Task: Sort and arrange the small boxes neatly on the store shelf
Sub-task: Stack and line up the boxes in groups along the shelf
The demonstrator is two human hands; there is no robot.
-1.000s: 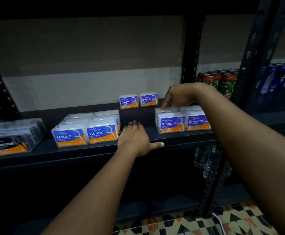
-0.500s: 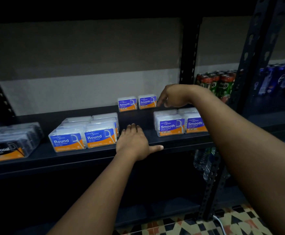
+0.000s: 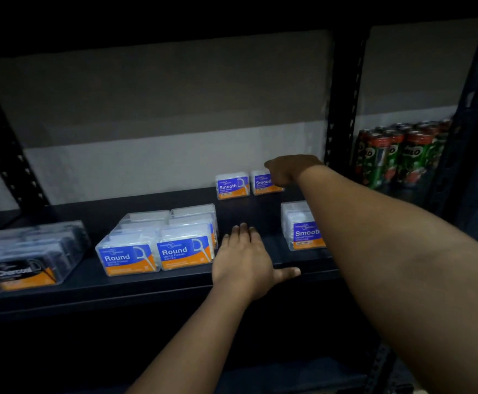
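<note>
A person sorts dental-floss boxes on a dark store shelf (image 3: 175,291). The left hand (image 3: 243,263) lies flat on the shelf near its front edge, fingers straight and thumb spread wide, holding nothing, in the gap between two groups of stock. The right hand (image 3: 287,169) reaches to the back of the shelf and covers part of the right-hand one of two Smooth boxes (image 3: 232,185) standing side by side near the wall; its fingers are hidden behind the knuckles, so whether it grips that box or only touches it cannot be told.

Nearer the front, the Smooth stack (image 3: 300,226) sits partly behind the right forearm, well apart from the two rear boxes. The Round boxes (image 3: 158,243) stand in tidy rows just left of the left hand, and the Charcoal boxes (image 3: 24,257) fill the far left of the shelf.

The boxes look like clear, hard plastic cases with paper labels: probably light, stiff and somewhat slick, easy to slide along the shelf or tip over if nudged. A pinch across the two short sides, or thumb and fingers over the top, would likely hold one best.

Beyond the black upright (image 3: 343,109), drink cans (image 3: 397,155) crowd the neighbouring bay, close to the right wrist. The reaching forearm passes over the Smooth stack and could knock it on the way back; the upright also limits room on the right.
</note>
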